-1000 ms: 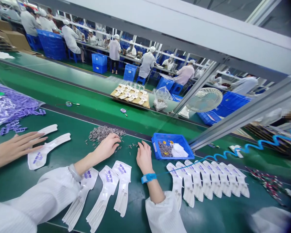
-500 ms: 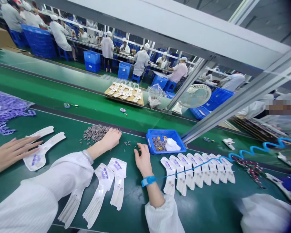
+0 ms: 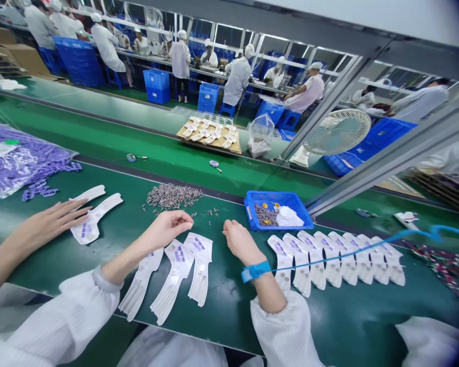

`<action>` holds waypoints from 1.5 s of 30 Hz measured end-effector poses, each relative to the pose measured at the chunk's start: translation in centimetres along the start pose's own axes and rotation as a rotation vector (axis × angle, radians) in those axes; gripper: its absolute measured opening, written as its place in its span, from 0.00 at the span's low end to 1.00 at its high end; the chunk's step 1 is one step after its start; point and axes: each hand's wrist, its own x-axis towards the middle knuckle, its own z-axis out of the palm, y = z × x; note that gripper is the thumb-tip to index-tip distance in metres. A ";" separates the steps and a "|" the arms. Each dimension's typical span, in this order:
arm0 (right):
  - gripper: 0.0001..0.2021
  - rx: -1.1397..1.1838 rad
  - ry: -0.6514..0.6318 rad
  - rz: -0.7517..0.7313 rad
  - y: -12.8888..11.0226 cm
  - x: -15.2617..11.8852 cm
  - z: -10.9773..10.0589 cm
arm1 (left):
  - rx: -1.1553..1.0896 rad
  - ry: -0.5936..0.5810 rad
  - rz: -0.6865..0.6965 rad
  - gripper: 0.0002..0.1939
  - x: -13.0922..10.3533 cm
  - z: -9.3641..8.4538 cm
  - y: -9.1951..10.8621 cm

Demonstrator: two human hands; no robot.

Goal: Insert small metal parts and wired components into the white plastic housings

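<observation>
"What's just changed at the worktop (image 3: 229, 311)?"

"The left hand (image 3: 168, 227) has come away from the pile of metal pieces (image 3: 170, 196). Half a second ago it covered the right end — now the pile shows whole. It's just beyond the three white shells (image 3: 179, 260), its forearm hiding part of the leftmost."

"Is it carrying anything?"

"The grip is narrow, thumb and fingertips drawn together. I can't tell whether a small piece sits between them."

"And the right hand (image 3: 241, 240)?"

"More folded than before, fingers turned left, short of a few loose pieces (image 3: 213, 211) and just left of the blue tray (image 3: 308, 224). Its grip looks narrow too, but the fingertips are hidden, so I can't say what's in it."

"What does that mean for the work?"

"I'd judge that attention has shifted from the pile to those near shells."

"And the others?"

"Eight more white shells (image 3: 340, 257) lie in a row at right. At far left, a co-worker's hand (image 3: 53, 219) is over another pair — same as before."
</observation>
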 end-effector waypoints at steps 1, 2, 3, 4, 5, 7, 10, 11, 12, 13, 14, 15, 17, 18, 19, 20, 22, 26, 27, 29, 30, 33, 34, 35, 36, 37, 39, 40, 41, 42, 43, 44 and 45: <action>0.06 0.003 -0.010 -0.006 0.0 -0.4 0.0 | -0.069 0.000 -0.027 0.12 -1.0 0.1 0.3; 0.07 0.011 -0.013 -0.009 0.0 -0.9 0.0 | -0.117 0.003 -0.048 0.12 -2.1 0.3 0.7; 0.07 0.027 -0.007 -0.015 0.0 -1.3 0.1 | -0.133 0.005 -0.054 0.12 -3.3 0.6 1.1; 0.08 0.056 0.007 -0.023 -0.1 -1.8 0.3 | -0.114 0.001 -0.039 0.10 -4.5 1.0 1.6; 0.09 0.097 0.030 -0.033 -0.2 -2.4 0.5 | -0.080 -0.012 -0.008 0.09 -5.7 1.6 2.1; 0.10 0.217 0.087 -0.060 -0.4 -3.6 0.9 | -0.008 -0.057 0.081 0.09 -8.1 3.2 2.9; 0.10 0.441 0.127 -0.097 -0.9 -5.5 1.3 | 0.113 -0.050 0.226 0.12 -11.0 6.3 3.4; 0.10 0.514 0.117 -0.103 -1.1 -6.2 1.3 | 0.156 -0.019 0.270 0.14 -11.7 7.3 3.4; 0.10 0.583 0.096 -0.102 -1.4 -6.8 1.3 | 0.196 0.018 0.310 0.15 -12.3 8.1 3.2; 0.10 0.647 0.068 -0.092 -1.7 -7.3 1.3 | 0.231 0.053 0.342 0.16 -12.7 8.9 2.9; 0.10 0.711 0.035 -0.075 -2.0 -7.8 1.4 | 0.259 0.079 0.359 0.17 -12.9 9.4 2.7; 0.10 0.776 0.005 -0.054 -2.4 -8.2 1.4 | 0.283 0.096 0.364 0.18 -13.1 9.8 2.4; 0.09 0.899 -0.042 -0.008 -3.2 -8.5 1.4 | 0.313 0.115 0.357 0.20 -13.4 10.2 2.0; 0.09 0.959 -0.070 0.018 -3.6 -8.6 1.5 | 0.318 0.123 0.352 0.21 -13.4 10.2 1.9; 0.08 1.013 -0.110 0.046 -4.1 -8.5 1.5 | 0.320 0.131 0.353 0.21 -13.4 10.2 1.9; 0.07 1.058 -0.162 0.076 -4.5 -8.3 1.5 | 0.319 0.140 0.358 0.20 -13.4 10.2 1.9; 0.06 1.111 -0.283 0.130 -5.1 -7.9 1.6 | 0.317 0.157 0.379 0.19 -13.4 10.1 2.0; 0.07 1.097 -0.367 0.154 -5.4 -6.8 2.0 | 0.324 0.176 0.405 0.19 -13.3 10.1 2.1; 0.07 1.085 -0.365 0.149 -5.3 -6.7 2.0 | 0.324 0.178 0.404 0.20 -13.3 10.1 2.0; 0.07 1.058 -0.364 0.137 -5.1 -6.4 2.1 | 0.323 0.177 0.399 0.20 -13.2 10.2 2.0; 0.07 1.042 -0.366 0.130 -5.0 -6.3 2.1 | 0.320 0.176 0.393 0.20 -13.2 10.2 1.9; 0.07 0.988 -0.380 0.109 -4.8 -6.1 2.0 | 0.296 0.179 0.388 0.20 -13.1 10.1 2.0; 0.07 0.971 -0.390 0.104 -4.8 -6.1 1.9 | 0.288 0.182 0.390 0.20 -13.0 10.1 2.0; 0.06 0.959 -0.400 0.102 -4.8 -6.1 1.9 | 0.280 0.181 0.392 0.20 -13.0 10.0 2.0; 0.05 0.954 -0.409 0.104 -4.9 -6.1 1.9 | 0.275 0.179 0.395 0.20 -12.9 10.0 2.1; 0.04 0.955 -0.416 0.110 -4.9 -6.1 1.9 | 0.271 0.178 0.396 0.20 -12.9 10.1 2.1; 0.03 0.961 -0.422 0.130 -5.1 -6.3 1.9 | 0.261 0.186 0.393 0.20 -12.8 10.1 2.2; 0.04 0.960 -0.424 0.140 -5.2 -6.5 1.8 | 0.255 0.190 0.394 0.20 -12.7 10.1 2.2; 0.04 0.952 -0.422 0.144 -5.3 -6.5 1.6 | 0.245 0.192 0.394 0.21 -12.7 10.0 2.3; 0.04 0.939 -0.420 0.140 -5.3 -6.6 1.4 | 0.233 0.192 0.392 0.21 -12.6 9.9 2.4; 0.03 0.926 -0.413 0.129 -5.3 -6.4 1.1 | 0.215 0.189 0.388 0.22 -12.6 9.6 2.5; 0.03 0.917 -0.398 0.114 -5.2 -6.1 0.7 | 0.190 0.185 0.370 0.21 -12.6 9.3 2.6; 0.02 0.910 -0.367 0.100 -4.9 -5.6 0.4 | 0.156 0.178 0.336 0.20 -12.5 8.9 2.7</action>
